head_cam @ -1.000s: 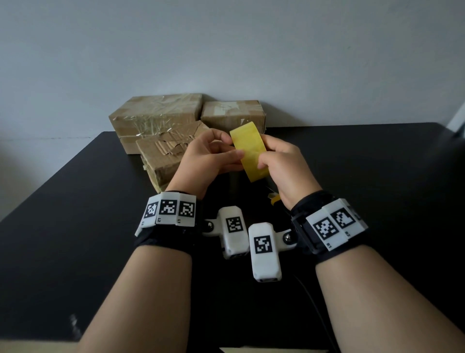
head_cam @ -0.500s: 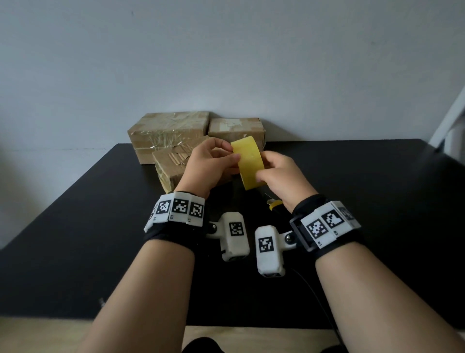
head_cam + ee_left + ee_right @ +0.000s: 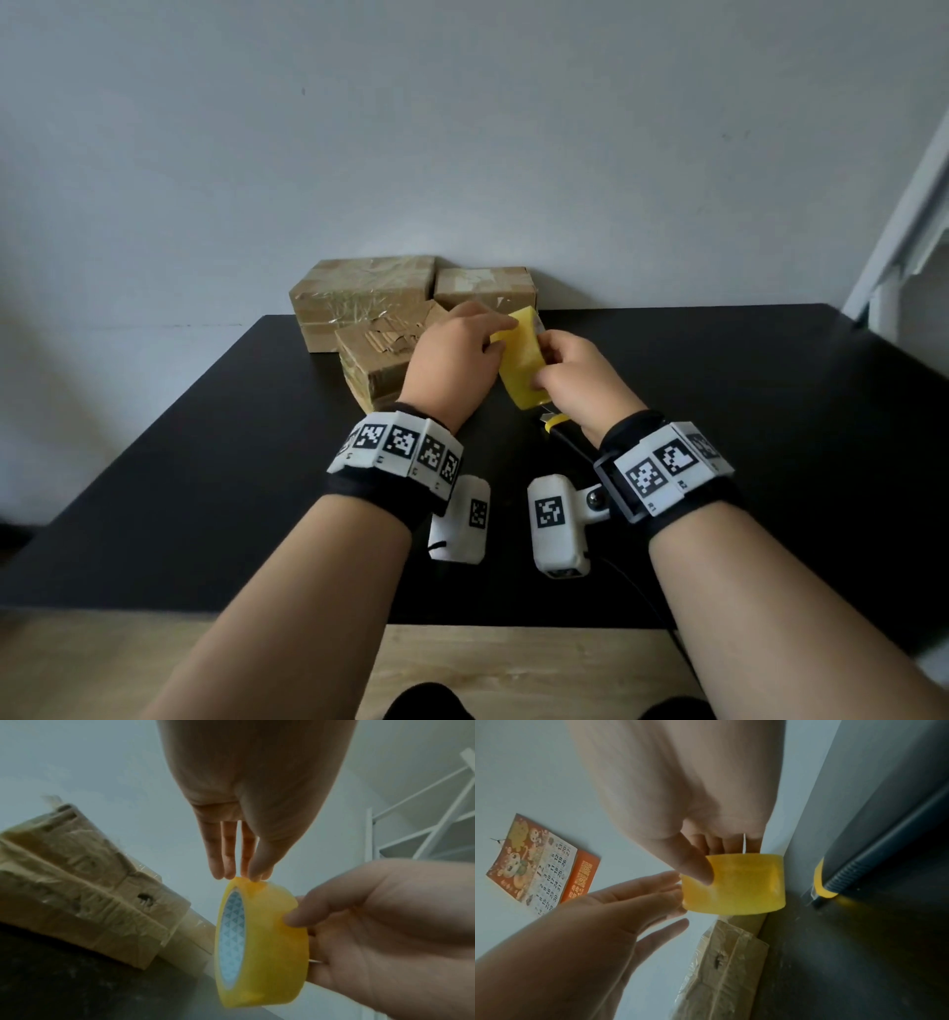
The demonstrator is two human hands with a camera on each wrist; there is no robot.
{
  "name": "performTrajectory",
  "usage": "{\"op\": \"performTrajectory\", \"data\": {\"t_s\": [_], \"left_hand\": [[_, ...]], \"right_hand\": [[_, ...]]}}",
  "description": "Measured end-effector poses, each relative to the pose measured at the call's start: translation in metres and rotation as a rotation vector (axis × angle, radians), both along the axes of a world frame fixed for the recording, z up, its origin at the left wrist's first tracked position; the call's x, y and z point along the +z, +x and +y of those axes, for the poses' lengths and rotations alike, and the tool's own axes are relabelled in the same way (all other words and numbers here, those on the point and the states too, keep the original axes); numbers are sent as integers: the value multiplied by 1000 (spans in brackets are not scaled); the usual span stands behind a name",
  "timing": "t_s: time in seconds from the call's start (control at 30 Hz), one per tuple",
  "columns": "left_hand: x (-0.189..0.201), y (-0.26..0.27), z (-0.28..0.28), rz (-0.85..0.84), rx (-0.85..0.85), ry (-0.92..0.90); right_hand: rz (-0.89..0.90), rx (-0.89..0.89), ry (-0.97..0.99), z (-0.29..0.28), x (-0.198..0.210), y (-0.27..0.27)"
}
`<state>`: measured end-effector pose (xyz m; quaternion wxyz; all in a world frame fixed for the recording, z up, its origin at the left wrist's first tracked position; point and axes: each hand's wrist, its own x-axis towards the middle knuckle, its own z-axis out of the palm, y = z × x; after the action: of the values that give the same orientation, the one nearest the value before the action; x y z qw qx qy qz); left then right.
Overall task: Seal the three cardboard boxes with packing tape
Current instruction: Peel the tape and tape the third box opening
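Yellow tape roll (image 3: 521,360) is held above the black surface (image 3: 744,411), just in front of three cardboard boxes (image 3: 359,293). Right hand (image 3: 580,380) grips it, thumb on its outer face; left hand (image 3: 452,360), fingers straight, touches its top edge.
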<state>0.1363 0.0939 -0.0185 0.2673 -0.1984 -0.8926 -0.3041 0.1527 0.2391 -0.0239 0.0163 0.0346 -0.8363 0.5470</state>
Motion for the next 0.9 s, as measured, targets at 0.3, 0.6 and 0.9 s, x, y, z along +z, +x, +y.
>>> {"op": "performTrajectory", "data": {"t_s": [0.3,0.6,0.9], "left_hand": [[4,8,3,208,-4,-204],[8,17,4,175,24,-329],[23,28,1,0,17,-406]], "right_hand": [[-27,6,32,-1,7,5],[-26,30,93,-6,5,12],[99,36,187,-3,1,19]]}}
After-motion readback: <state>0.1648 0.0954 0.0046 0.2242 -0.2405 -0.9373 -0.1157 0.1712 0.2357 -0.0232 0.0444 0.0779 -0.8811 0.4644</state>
